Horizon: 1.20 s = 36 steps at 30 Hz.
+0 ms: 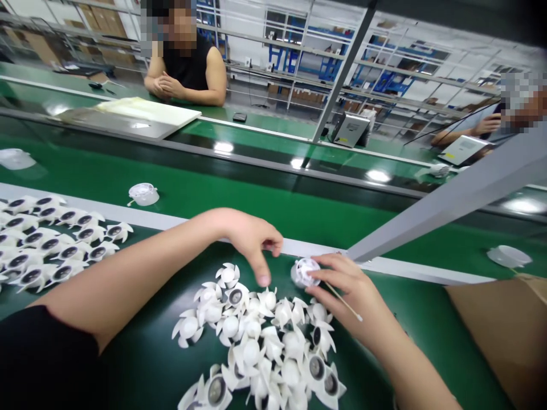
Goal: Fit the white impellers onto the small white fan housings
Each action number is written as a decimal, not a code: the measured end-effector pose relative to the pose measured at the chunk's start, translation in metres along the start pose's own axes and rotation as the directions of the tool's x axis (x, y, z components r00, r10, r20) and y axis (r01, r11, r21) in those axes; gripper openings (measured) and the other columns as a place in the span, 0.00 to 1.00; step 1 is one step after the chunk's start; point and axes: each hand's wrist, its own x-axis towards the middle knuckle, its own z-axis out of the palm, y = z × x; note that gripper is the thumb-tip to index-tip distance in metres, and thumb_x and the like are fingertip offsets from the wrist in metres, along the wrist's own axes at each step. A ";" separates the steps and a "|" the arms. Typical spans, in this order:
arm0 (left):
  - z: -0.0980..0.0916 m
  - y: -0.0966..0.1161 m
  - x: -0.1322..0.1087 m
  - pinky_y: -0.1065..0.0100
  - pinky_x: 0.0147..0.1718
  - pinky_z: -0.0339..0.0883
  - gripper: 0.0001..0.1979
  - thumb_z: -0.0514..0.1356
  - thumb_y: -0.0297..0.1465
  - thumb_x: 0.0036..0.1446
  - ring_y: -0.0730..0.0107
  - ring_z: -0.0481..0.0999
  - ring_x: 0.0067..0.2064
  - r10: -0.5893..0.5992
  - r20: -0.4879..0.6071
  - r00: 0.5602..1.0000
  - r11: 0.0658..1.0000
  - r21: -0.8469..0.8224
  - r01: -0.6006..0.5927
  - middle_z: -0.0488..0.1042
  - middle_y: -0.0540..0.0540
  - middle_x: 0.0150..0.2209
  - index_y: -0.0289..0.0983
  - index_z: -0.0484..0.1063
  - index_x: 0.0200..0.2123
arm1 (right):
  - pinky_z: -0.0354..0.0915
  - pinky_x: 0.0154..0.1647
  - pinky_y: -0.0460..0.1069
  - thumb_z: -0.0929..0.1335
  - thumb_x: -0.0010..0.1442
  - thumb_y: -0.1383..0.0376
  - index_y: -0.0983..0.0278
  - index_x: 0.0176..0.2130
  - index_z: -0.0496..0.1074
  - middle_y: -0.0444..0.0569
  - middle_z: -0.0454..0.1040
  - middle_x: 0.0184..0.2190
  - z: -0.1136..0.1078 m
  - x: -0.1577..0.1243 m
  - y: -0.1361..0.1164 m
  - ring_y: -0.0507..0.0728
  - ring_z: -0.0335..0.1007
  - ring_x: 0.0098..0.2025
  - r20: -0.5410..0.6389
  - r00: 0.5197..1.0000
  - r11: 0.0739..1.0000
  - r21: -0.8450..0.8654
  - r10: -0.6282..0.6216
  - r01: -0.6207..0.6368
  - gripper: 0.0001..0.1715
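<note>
Holding a white cup in the right grip, closed on its right side with the fingertips and the thumb, with its ribbed inside partly in view. Trailing a thin, pale wire back over the hand, down to a little plug. Placed at the far right of the heap, near the white rail; impossible to tell whether raised or resting on the desk.

Hovering with the left grip at the heap's far edge, opened between a downward thumb and half-curled fingers. Very close to the fan wheels at the thumb tip; hard to say if touching.

Tumbled in a heap before both hands, white and bladed, partly turned to show dark round centres. Matched beyond the left arm by more, laid in rows. Flanked at right by a cardboard box.
</note>
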 end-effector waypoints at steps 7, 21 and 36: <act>-0.001 0.015 -0.025 0.68 0.28 0.57 0.40 0.74 0.39 0.25 0.60 0.73 0.33 -0.428 -0.079 0.900 0.872 0.224 0.435 0.76 0.44 0.41 0.42 0.71 0.47 | 0.70 0.49 0.58 0.65 0.65 0.63 0.65 0.55 0.71 0.57 0.75 0.48 -0.044 -0.013 0.012 0.64 0.72 0.49 -0.244 0.946 0.928 -0.255 0.212 -0.273 0.20; -0.004 0.001 -0.033 0.68 0.25 0.50 0.21 0.68 0.31 0.30 0.64 0.69 0.26 -0.621 -0.175 0.764 0.710 0.285 0.644 0.75 0.48 0.30 0.39 0.68 0.33 | 0.50 0.23 0.48 0.64 0.52 0.76 0.64 0.20 0.67 0.47 0.73 0.24 -0.077 -0.029 0.002 0.51 0.62 0.23 0.462 0.526 0.700 -0.483 0.714 -0.526 0.13; 0.009 0.006 0.010 0.69 0.31 0.59 0.08 0.56 0.31 0.59 0.70 0.73 0.33 0.057 -0.321 0.945 0.893 0.439 0.095 0.73 0.48 0.42 0.43 0.76 0.38 | 0.58 0.29 0.47 0.66 0.53 0.80 0.66 0.33 0.79 0.58 0.79 0.33 -0.061 -0.014 -0.018 0.61 0.78 0.38 0.374 0.433 0.559 -0.687 0.820 -0.465 0.15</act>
